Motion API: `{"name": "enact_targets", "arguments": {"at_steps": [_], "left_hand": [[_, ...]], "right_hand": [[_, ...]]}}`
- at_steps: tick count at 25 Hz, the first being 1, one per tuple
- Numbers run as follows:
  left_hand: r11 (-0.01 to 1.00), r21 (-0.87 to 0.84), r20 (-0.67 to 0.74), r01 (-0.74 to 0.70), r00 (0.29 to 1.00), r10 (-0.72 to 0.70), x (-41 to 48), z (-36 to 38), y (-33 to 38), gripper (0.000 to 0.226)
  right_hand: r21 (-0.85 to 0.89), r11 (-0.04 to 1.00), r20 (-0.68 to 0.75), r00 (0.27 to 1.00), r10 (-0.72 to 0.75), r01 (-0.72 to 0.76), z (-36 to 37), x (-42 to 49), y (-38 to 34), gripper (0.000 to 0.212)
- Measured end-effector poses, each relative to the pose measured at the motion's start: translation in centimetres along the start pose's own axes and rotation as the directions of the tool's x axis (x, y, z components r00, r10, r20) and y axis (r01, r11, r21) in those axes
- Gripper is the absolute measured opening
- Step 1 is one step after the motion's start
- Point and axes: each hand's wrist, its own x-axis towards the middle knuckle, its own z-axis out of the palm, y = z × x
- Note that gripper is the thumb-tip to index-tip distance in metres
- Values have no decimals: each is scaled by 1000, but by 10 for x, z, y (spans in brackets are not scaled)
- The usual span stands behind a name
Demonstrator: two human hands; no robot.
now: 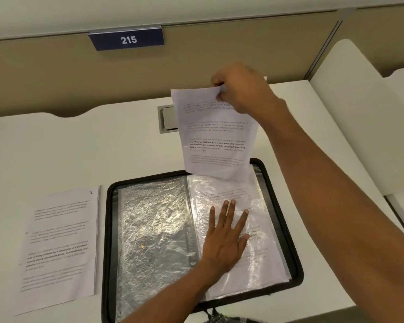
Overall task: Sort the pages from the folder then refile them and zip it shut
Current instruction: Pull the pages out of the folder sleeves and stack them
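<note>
Folder [106,241] open flat, clear sleeves [154,229] crinkled; stack [58,248] just left of it. Right hand [240,89] pinches page [216,136] by its top edge, raised. Left hand [224,238] flat, fingers spread, pressing right sleeve [264,257].

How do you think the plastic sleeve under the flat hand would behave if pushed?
The sleeve looks glossy, so it would probably slide easily. Its crinkled surface suggests thin, floppy film that may bunch up. The left hand pressing flat on it likely steadies it.
</note>
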Motion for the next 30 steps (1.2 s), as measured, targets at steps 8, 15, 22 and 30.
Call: {"name": "enact_targets", "arguments": {"at_steps": [8, 15, 22, 30], "left_hand": [[978, -195, -194, 69, 975, -107, 2, -32, -16, 53], [465, -867, -286, 177, 587, -757, -24, -144, -120, 69], [394, -919, -309, -10, 640, -703, -87, -201, -179, 14], [281, -959, -260, -37, 509, -821, -163, -206, -252, 20]], "right_hand": [[-19, 997, -72, 995, -72, 70, -43, -65, -65, 15], [-28, 989, -57, 988, -146, 145, -16, -100, -122, 19], [163, 961, -13, 974, -226, 225, -2, -106, -182, 8], [694, 710, 71, 993, 97, -119, 102, -95, -195, 77]]}}
